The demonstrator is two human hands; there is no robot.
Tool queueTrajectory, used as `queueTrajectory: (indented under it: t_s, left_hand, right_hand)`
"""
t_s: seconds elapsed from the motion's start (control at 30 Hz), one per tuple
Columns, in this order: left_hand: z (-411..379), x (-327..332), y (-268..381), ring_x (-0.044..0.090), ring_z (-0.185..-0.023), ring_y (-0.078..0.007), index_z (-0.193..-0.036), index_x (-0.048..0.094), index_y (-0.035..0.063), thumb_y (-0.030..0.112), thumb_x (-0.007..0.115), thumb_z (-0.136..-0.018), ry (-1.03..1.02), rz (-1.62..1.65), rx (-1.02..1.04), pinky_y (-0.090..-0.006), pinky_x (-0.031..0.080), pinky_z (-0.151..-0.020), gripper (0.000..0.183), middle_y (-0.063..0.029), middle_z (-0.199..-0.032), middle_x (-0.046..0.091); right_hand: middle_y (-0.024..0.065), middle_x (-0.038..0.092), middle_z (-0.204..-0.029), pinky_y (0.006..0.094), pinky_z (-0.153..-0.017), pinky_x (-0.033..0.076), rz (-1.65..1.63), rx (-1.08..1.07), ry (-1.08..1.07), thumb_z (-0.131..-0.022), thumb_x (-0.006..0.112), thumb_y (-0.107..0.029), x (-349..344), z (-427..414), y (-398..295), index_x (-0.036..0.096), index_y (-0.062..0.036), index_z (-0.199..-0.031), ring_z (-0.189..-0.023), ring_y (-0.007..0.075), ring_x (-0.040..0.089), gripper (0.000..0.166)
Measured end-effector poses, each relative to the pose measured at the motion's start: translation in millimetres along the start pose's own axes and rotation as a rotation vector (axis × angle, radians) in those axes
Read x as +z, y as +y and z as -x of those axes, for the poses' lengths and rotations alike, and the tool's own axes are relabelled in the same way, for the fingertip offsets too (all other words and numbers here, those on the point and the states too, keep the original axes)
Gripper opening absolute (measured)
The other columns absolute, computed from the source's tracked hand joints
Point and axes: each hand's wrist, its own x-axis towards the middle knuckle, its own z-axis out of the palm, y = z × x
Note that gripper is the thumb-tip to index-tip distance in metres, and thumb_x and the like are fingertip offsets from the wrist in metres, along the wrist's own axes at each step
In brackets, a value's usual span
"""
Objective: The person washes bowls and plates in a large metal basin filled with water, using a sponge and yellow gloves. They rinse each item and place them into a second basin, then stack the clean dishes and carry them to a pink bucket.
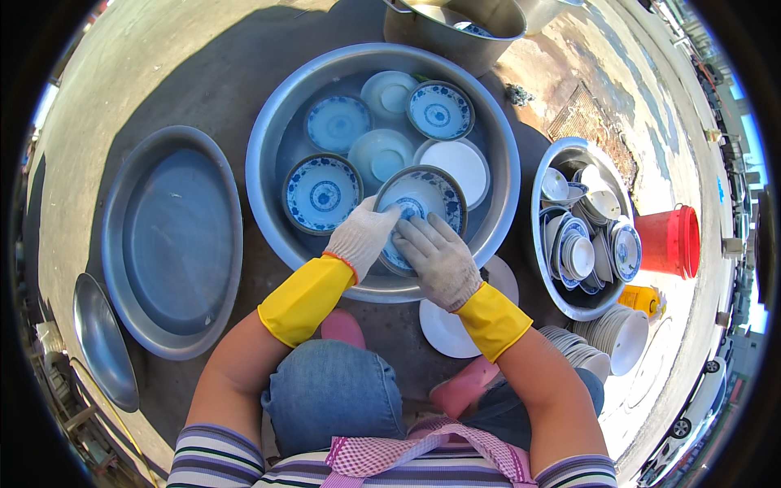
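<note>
My left hand (363, 229), in a white knit glove over a yellow rubber one, grips the left rim of a blue-and-white patterned bowl (430, 189). My right hand (438, 262), gloved alike, lies with its fingers spread flat on the inside of that bowl, its lower right part hidden by the hand. The bowl is tilted over the near part of a large round metal basin (262, 177) of water. Around it in the basin are a patterned bowl (323, 194) at left, another patterned bowl (440, 111) at far right, a submerged patterned dish (338, 124) and a white dish (459, 171).
An oval metal tub (177, 244) stands left, beside a tilted metal bowl (105, 341). On the right, a metal tub (540, 268) holds stacked crockery, near a red bucket (671, 242), a yellow bottle (639, 299) and stacked plates (631, 343). A metal pot (439, 46) stands beyond the basin.
</note>
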Motion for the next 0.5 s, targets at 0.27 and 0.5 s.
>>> queueTrajectory:
  t_s: [0.27,0.5]
  left_hand:
    - [-25,-22,-10,0.063,-0.122,-0.0226,-0.146,0.057,0.0019,0.063,0.056,-0.105,-0.175,0.585,0.094,-0.0362,0.051,-0.107,0.074,-0.0156,-0.135,0.064]
    - [-20,11,-11,0.065,-0.121,-0.0241,-0.141,0.059,0.0062,0.048,0.062,-0.109,-0.167,1.325,-0.080,-0.0412,0.056,-0.101,0.053,-0.0115,-0.135,0.066]
  right_hand:
    - [0.0167,0.076,-0.113,0.0408,-0.097,0.057,-0.668,0.715,-0.420,-0.099,0.074,-0.022,-60,-37,-28,0.071,0.0029,-0.122,-0.109,0.0337,0.071,0.034]
    - [0.0191,0.068,-0.132,0.0444,-0.104,0.057,-1.262,1.418,0.461,-0.104,0.068,-0.050,-45,-46,35,0.057,0.0013,-0.146,-0.116,0.0314,0.069,0.067]
